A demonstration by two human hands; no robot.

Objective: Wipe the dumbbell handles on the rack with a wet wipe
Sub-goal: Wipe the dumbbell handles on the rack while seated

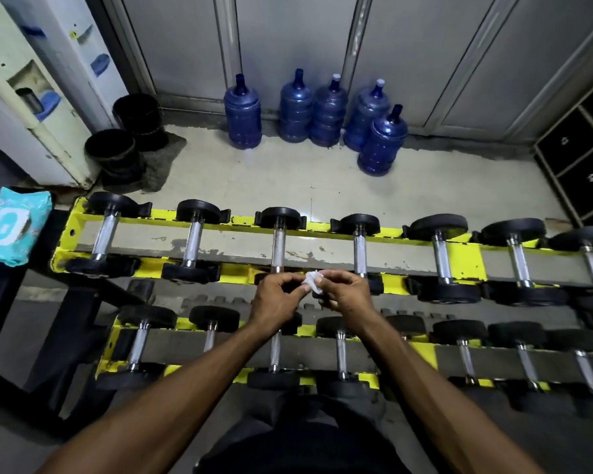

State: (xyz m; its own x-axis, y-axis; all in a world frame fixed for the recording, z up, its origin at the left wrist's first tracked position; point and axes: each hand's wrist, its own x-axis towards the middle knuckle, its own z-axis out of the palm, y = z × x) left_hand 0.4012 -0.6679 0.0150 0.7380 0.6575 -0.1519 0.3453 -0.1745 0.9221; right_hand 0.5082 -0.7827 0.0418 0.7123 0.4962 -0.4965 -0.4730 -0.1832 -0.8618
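Pinching wet wipe (313,280) between left hand (277,297) and right hand (345,295), above front rail of rack (466,251). Likely next: reach just past that rail to dumbbell handle (278,246) nearest left hand, wiping along its front-to-back axis

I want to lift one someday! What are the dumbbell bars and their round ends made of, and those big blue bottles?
The bars look like bare metal: they glint silver. The round ends look like dull black rubber, though it could be a coating over metal. The blue bottles look like see-through plastic, since light shows through them.
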